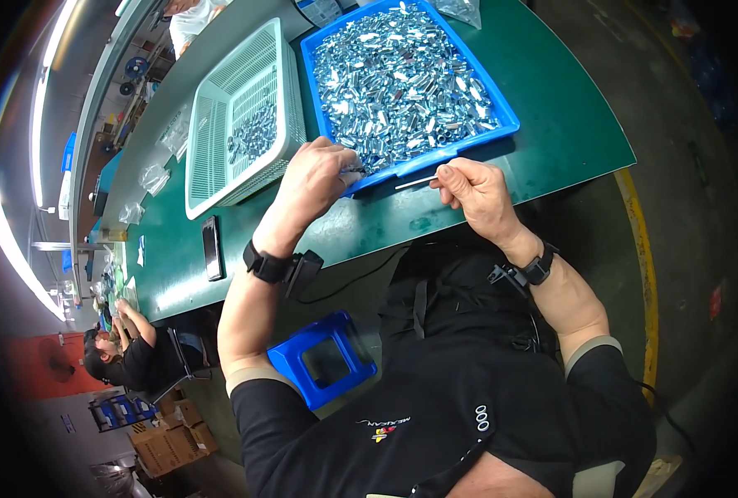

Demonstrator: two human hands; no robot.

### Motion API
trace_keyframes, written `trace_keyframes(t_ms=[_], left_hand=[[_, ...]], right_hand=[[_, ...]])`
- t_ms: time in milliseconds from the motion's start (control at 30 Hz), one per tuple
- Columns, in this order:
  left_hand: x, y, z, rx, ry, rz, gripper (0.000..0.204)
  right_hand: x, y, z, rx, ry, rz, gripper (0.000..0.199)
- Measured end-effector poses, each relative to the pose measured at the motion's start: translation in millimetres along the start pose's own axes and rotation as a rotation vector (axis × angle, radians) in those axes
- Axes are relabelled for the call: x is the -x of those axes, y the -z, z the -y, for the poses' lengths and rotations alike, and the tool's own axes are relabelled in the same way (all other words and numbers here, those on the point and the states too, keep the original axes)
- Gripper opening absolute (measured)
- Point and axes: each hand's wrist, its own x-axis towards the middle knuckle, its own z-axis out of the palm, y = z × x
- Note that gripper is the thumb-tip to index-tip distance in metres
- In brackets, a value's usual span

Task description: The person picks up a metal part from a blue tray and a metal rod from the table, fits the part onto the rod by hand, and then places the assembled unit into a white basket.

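Note:
A blue tray [492, 135] is heaped with small shiny metal pieces [402, 79], many of them short and tube-like. At its near left corner is my left hand [319, 172], fingers curled and pressed together; what they hold is mostly hidden, with a glint of metal at the fingertips. My right hand [478, 197], in front of the tray's near edge, pinches a thin metal rod [416, 183] between thumb and fingers. The rod points left, toward my left hand, and stands apart from it.
A pale green slotted basket [288, 95] with some metal pieces stands left of the tray on the green table [555, 108]. A black phone [212, 248] lies nearer, beside plastic bags [154, 178]. Below is a blue stool [359, 369]. Another person [141, 357] sits far left.

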Motion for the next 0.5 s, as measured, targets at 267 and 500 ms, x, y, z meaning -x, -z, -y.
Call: trace_keyframes(t_ms=[267,500], left_hand=[[-10.3,1.9,10.1,0.035,-0.010,0.203,0.017],[-7.6,-6.0,11.0,0.029,0.009,0.202,0.018]], right_hand=[[0.3,0.6,1.1,-0.016,-0.008,-0.001,0.038],[0.3,3.7,2.9,-0.033,0.004,0.039,0.040]])
